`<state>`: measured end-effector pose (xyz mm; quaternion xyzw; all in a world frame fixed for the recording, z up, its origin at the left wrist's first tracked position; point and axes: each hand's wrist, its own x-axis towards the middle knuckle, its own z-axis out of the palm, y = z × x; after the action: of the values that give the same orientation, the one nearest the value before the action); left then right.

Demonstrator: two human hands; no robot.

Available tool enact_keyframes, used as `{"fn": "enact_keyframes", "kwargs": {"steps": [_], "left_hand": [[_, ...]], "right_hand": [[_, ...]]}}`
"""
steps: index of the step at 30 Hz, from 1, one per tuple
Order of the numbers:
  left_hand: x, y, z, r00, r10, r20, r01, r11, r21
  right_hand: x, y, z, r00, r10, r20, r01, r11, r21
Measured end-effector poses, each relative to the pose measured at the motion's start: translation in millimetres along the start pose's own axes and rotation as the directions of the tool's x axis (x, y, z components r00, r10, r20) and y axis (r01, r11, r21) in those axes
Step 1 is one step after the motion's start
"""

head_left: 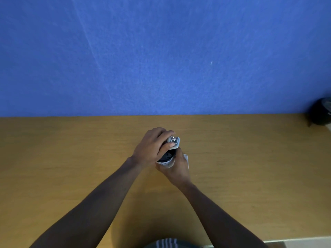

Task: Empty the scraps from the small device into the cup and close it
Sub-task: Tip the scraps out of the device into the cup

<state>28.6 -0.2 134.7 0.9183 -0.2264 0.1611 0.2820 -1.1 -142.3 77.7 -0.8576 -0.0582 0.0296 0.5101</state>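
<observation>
My left hand [152,145] grips a small light-grey device [174,141] with a metal cross-shaped part on its end, held tilted just above and behind a cup. The white cup [166,159] has a dark inside, and its rim sits right under the device. My right hand [177,169] wraps around the cup's near and right side and holds it on the wooden table [71,158]. A thin white flat piece [186,161] pokes out at the right of my right hand; what it is I cannot tell. Most of the cup's wall is hidden by my hands.
A blue wall [161,51] stands along the table's far edge. A dark round object [321,111] sits at the far right corner. The table's right front edge shows a pale floor strip [304,242].
</observation>
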Motion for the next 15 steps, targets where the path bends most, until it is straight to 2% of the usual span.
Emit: {"fn": "enact_keyframes", "kwargs": {"steps": [6,15], "left_hand": [[-3.1,1.3,2.5,0.995,0.068,0.07,-0.074,0.994,0.083],[-5.1,1.7,6.4,0.996,0.066,0.066,-0.067,0.998,0.013]], "right_hand": [[1.3,0.2,1.6,1.0,0.021,0.002,-0.021,1.0,-0.002],[-5.7,4.8,0.7,0.998,0.017,-0.062,-0.017,1.0,-0.005]]}}
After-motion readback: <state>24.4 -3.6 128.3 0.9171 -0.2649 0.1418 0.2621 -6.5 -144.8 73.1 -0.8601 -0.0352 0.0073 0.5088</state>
